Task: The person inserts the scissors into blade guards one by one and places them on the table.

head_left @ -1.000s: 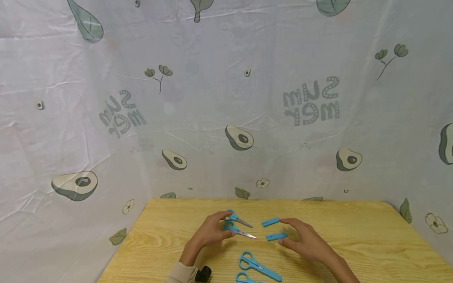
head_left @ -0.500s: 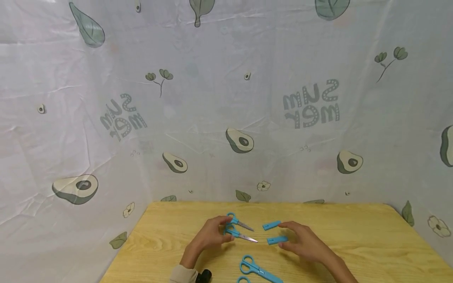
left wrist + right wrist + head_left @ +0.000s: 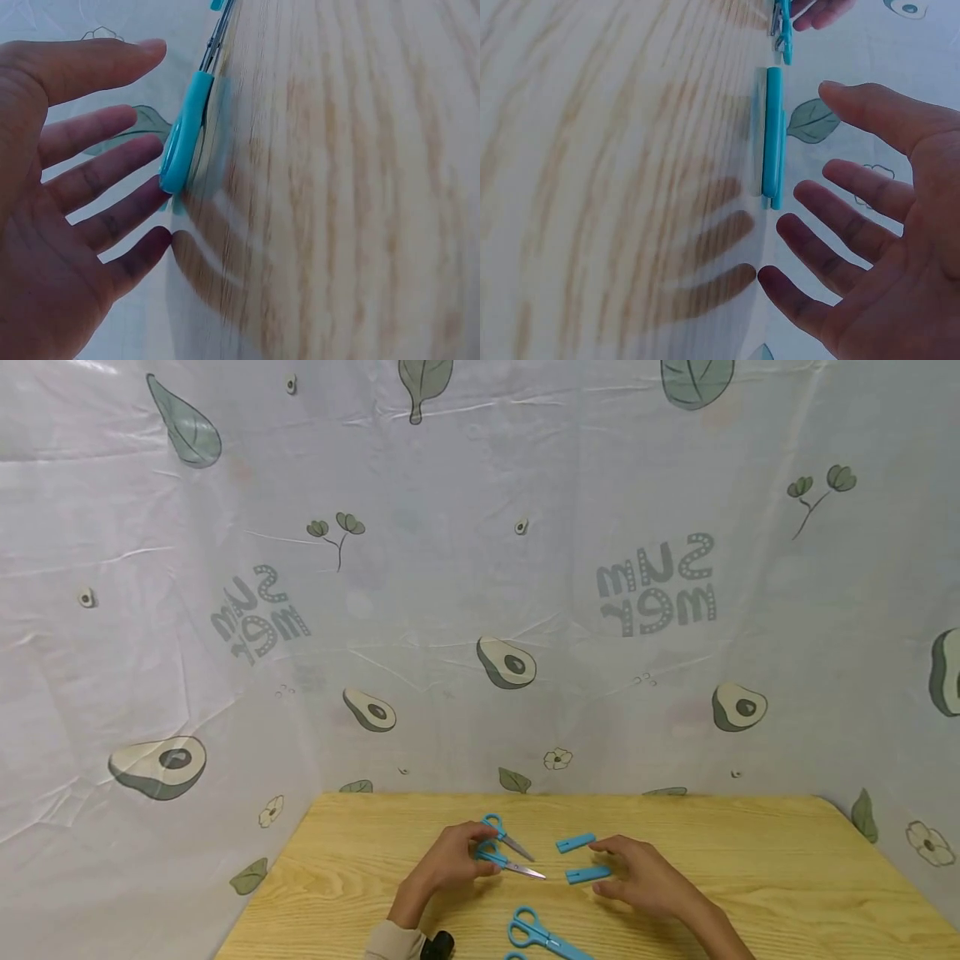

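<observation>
Two pairs of blue-handled scissors lie uncapped on the table, blades pointing right. My left hand [image 3: 453, 857] is at their handles, fingers spread and thumb apart. The fingertips touch or nearly touch the far scissors [image 3: 516, 847] and the near scissors [image 3: 523, 869]. In the left wrist view a blue handle [image 3: 187, 139] lies beside the fingertips of the left hand [image 3: 67, 232]. Two blue blade covers, the far cover [image 3: 575, 842] and the near cover [image 3: 588, 875], lie opposite the blades. Loosely spread, my right hand [image 3: 645, 878] is at their right ends; the right wrist view shows its fingers apart from a cover [image 3: 772, 135].
Closer to me lies another pair of blue scissors [image 3: 546, 935] with a cover over its blades. Part of one more blue handle [image 3: 516, 956] shows at the bottom edge. A printed curtain [image 3: 450, 577] hangs behind the wooden table [image 3: 750, 843].
The far scissors have turned slightly, their tip swinging toward the near pair. Both hands stay almost in place. The whole head view has shifted, so the table sits lower in it.
</observation>
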Action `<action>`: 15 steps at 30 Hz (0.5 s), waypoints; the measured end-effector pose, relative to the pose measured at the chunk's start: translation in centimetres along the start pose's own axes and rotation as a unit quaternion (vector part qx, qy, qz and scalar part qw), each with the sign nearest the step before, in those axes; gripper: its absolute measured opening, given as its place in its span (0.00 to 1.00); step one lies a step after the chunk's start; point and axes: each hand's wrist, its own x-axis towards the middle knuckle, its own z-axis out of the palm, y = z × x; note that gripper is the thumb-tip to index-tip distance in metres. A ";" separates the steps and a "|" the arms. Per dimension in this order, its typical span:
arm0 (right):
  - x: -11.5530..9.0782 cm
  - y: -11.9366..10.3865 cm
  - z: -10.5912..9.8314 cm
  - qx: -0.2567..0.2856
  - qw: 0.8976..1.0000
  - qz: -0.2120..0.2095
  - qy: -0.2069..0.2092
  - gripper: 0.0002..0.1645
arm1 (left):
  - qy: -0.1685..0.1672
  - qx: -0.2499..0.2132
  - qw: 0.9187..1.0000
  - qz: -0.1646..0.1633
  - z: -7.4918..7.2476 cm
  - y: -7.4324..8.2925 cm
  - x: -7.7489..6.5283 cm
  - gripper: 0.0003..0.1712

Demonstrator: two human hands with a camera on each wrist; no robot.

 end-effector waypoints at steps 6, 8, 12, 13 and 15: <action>0.2 0.2 0.0 -0.001 1.000 0.005 -0.009 0.34 | -0.003 0.009 1.000 0.006 0.0 0.1 0.2 0.28; 0.4 0.2 0.0 0.000 1.000 0.004 -0.011 0.33 | -0.005 0.013 1.000 0.007 0.1 0.0 0.3 0.28; 0.8 0.1 0.1 -0.004 1.000 0.006 -0.014 0.31 | -0.009 0.020 1.000 0.006 0.1 -0.2 0.6 0.28; 0.9 0.1 0.1 -0.003 1.000 0.010 -0.015 0.31 | -0.009 0.020 1.000 0.007 0.1 -0.2 0.7 0.27; 1.1 0.1 0.2 -0.004 1.000 0.013 -0.018 0.30 | -0.008 0.023 1.000 0.005 0.1 -0.3 0.8 0.27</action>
